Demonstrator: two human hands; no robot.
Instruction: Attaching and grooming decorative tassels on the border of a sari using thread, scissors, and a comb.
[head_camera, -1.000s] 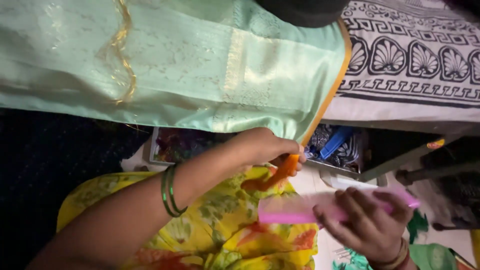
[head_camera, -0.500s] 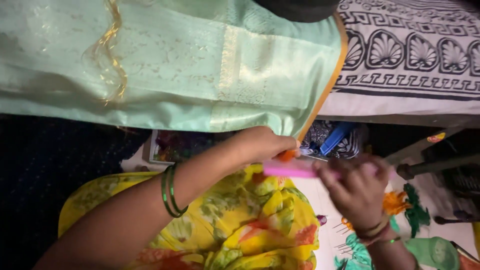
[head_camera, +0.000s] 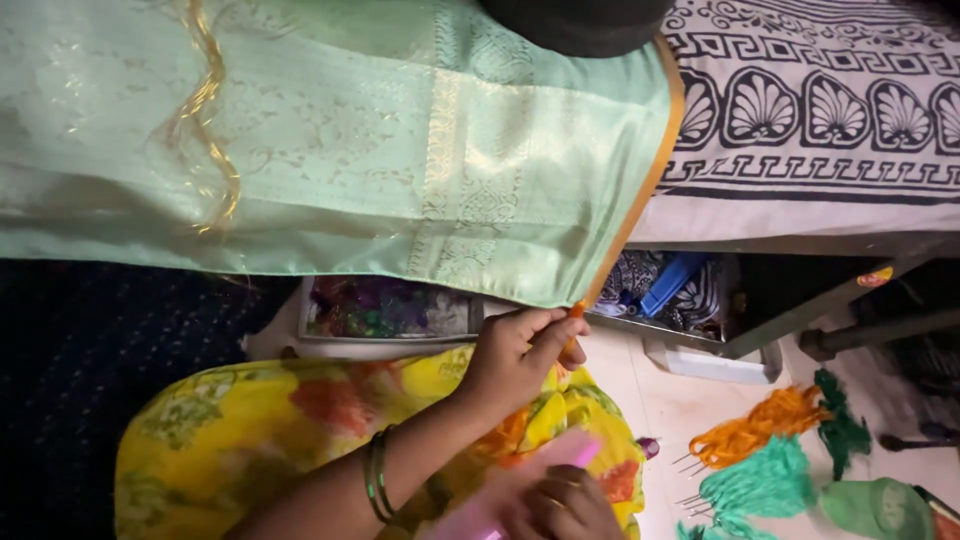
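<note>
- The left hand (head_camera: 515, 355) pinches the lower corner of the pale green silk cloth (head_camera: 330, 140), right at its orange border (head_camera: 640, 190); the grip is narrow, thumb and fingers closed on the corner tip
- The cloth hangs over the front edge of the bed (head_camera: 800, 215), which has a black and white patterned sheet; the pinched corner is the lowest point of the cloth, above the yellow flowered lap (head_camera: 300, 430)
- The right hand (head_camera: 560, 505) is at the bottom edge of the view and closes around a pink flat object (head_camera: 520, 480); what kind of tool it is, I cannot tell
- On the floor (head_camera: 680, 410) to the right lie bundles of orange thread (head_camera: 750, 435) and green thread (head_camera: 765, 480), near each other
- A clear box (head_camera: 390, 310) with small colourful things stands under the bed edge
- Risk, as I judge: the silk is smooth, so the corner can slip out of such a small pinch, or a hard pull may drag the whole cloth off the bed
- The loose gold thread (head_camera: 210, 120) on the cloth could catch and snag
</note>
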